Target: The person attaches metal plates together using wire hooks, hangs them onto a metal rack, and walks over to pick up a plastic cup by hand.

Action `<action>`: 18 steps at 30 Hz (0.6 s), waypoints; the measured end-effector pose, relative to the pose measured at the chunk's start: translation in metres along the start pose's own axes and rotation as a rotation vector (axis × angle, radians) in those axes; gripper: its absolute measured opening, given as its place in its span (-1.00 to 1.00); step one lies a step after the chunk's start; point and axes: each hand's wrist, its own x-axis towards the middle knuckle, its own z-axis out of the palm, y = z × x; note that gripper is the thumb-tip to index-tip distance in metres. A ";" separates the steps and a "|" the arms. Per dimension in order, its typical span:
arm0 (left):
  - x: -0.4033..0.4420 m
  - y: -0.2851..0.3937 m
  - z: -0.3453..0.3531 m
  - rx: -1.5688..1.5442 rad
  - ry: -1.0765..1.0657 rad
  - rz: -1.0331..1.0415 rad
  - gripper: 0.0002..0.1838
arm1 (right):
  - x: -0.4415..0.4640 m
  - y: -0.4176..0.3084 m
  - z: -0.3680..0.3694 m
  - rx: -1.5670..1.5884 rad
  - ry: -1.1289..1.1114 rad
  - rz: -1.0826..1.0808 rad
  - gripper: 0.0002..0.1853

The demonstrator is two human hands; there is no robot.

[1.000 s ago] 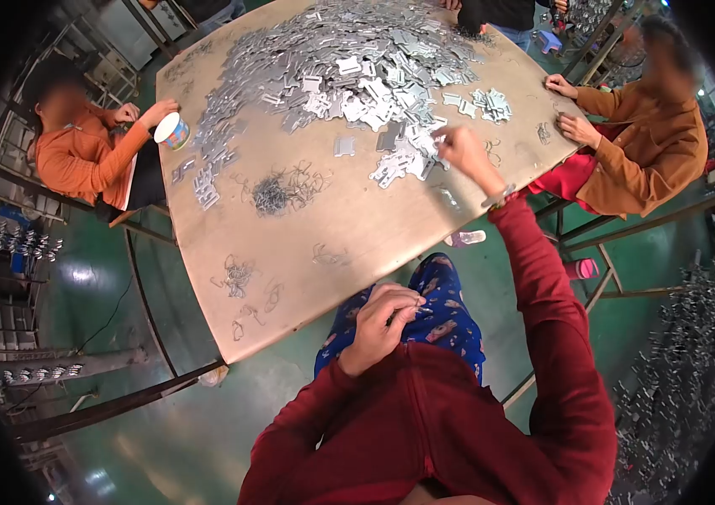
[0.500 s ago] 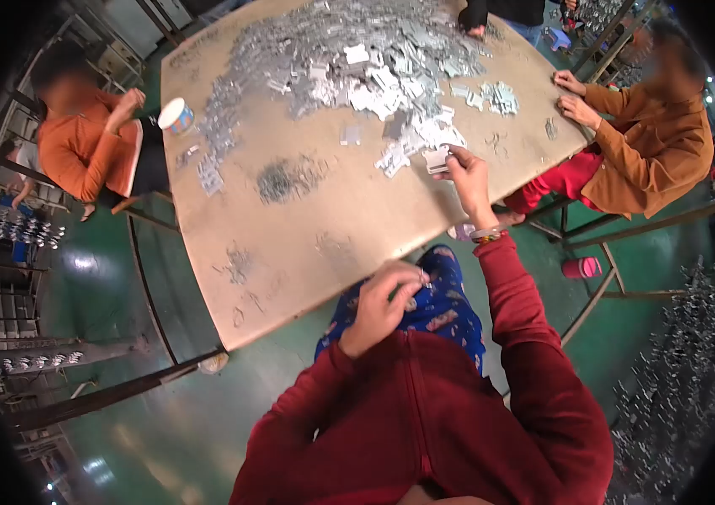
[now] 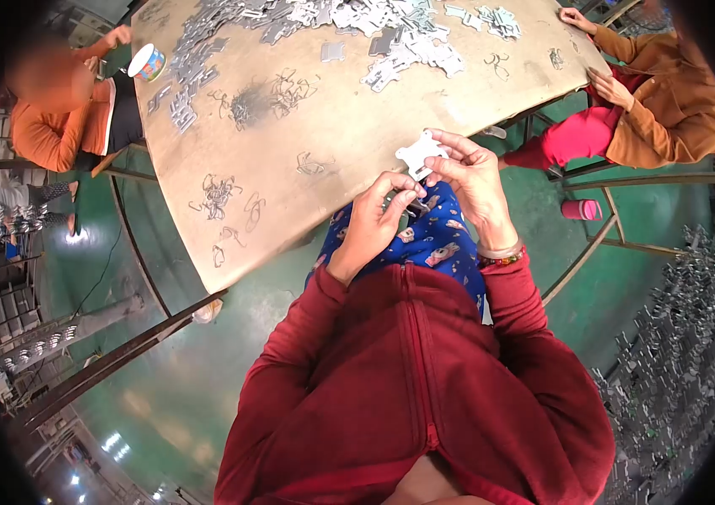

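At the table's [image 3: 269, 210] near edge, my right hand [image 3: 469, 172] pinches 1 metal plate [image 3: 418, 156]; just beside it, my left hand [image 3: 376, 220] apparently grips a small dark piece [image 3: 417, 204].

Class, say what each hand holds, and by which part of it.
The right hand holds a plate by its right edge, as pictured. What, if anything, the left hand holds cannot be told.
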 end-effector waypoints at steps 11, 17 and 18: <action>-0.010 0.000 0.001 -0.026 0.036 0.042 -0.94 | 0.003 0.000 -0.006 0.099 -0.026 0.078 -0.62; -0.007 -0.002 0.001 -0.032 0.017 0.004 -0.93 | 0.001 0.004 -0.002 0.104 -0.062 0.066 -0.62; -0.006 -0.001 0.001 -0.040 0.011 -0.010 -0.93 | 0.001 0.004 -0.003 0.114 -0.077 0.062 -0.62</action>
